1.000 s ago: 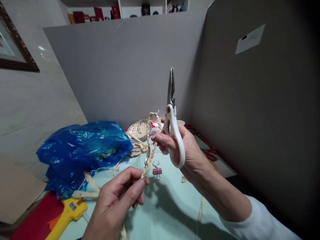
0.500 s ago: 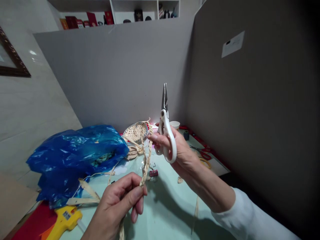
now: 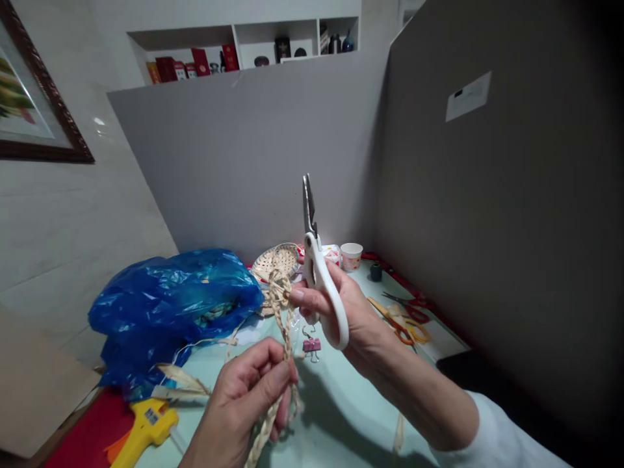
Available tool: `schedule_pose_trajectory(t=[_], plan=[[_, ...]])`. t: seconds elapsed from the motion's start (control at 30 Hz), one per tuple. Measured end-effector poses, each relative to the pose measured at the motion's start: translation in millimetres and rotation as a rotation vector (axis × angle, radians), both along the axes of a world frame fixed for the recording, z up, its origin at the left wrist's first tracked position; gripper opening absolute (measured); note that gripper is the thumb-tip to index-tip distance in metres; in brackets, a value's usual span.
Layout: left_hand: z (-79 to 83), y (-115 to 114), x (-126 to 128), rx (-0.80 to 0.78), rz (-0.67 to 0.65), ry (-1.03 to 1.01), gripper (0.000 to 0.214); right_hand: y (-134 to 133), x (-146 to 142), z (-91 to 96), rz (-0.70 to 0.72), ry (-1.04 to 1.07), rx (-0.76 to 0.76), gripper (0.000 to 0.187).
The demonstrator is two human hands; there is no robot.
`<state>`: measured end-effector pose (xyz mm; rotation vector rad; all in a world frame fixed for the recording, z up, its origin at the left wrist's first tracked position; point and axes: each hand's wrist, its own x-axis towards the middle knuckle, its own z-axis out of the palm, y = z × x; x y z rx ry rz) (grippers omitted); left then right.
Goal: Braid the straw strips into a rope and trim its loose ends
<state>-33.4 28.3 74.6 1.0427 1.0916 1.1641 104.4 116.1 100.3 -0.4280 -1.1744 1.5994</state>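
A braided straw cord (image 3: 264, 431) runs up through both hands. My left hand (image 3: 251, 393) pinches it between thumb and fingers, and its lower end hangs below that hand. Higher up, the cord bends into small loops at the fingertips of my right hand (image 3: 353, 305), whose thumb and finger pinch it. White-handled scissors (image 3: 312, 248) also sit in my right hand, blades upward and together or nearly so. Behind the loops is a shallow woven straw basket (image 3: 269, 262), partly covered by the cord. A pink binder clip (image 3: 312, 345) lies on the table just beyond the hands.
To the left lies a crumpled blue plastic bag (image 3: 166, 296), with a yellow glue gun (image 3: 146, 429) nearer me. Orange-handled scissors (image 3: 390, 318), a dark thread spool (image 3: 375, 272) and a paper cup (image 3: 351, 257) are at right. Grey panels (image 3: 273, 143) stand behind and right.
The view has shifted, showing more of the table at right. The braid's upper part has turned into visible loops at my right hand; the scissors tilt more to the left.
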Motion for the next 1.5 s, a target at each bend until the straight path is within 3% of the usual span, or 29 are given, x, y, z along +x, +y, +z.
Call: schedule_pose_trajectory(t=[0.13, 0.23, 0.4, 0.53, 0.63, 0.8, 0.9, 1.03, 1.23, 1.5], plan=[[-1.2, -3.4, 3.5, -0.037, -0.114, -0.045, 0.033, 7.3, 11.0, 6.6, -0.048, 0.043, -0.005, 0.041], [-1.0, -5.3, 7.0, -0.021, -0.208, -0.156, 0.027, 13.5, 19.1, 8.3, -0.047, 0.01, 0.006, 0.045], [0.7, -7.6, 7.1, -0.069, -0.289, -0.277, 0.021, 15.2, 13.7, -1.3, 0.103, -0.116, 0.023, 0.059], [9.7, -12.6, 5.5, -0.108, -0.261, -0.333, 0.025, 11.2, 4.5, -8.4, 0.227, -0.162, -0.031, 0.062], [21.1, -14.5, 8.1, -0.097, -0.124, -0.319, 0.032, 16.2, 9.4, -4.8, 0.144, -0.13, 0.017, 0.055], [33.6, -10.9, 15.5, -0.026, 0.018, -0.215, 0.032, 45.0, 31.7, 20.1, -0.149, -0.101, 0.159, 0.048], [35.5, -9.0, 19.0, -0.041, 0.027, -0.128, 0.031, 63.6, 38.5, 36.6, -0.273, -0.222, 0.264, 0.046], [35.9, -9.1, 23.0, -0.079, 0.048, -0.126, 0.033, 78.9, 37.2, 47.7, -0.363, -0.457, 0.511, 0.036], [28.6, -6.2, 24.3, -0.101, 0.09, -0.181, 0.031, 90.4, 41.1, 48.4, -0.412, -0.702, 0.712, 0.025], [13.9, 2.8, 26.5, -0.132, 0.027, -0.134, 0.026, 94.3, 49.4, 35.1, -0.468, -0.925, 0.694, 0.02]])
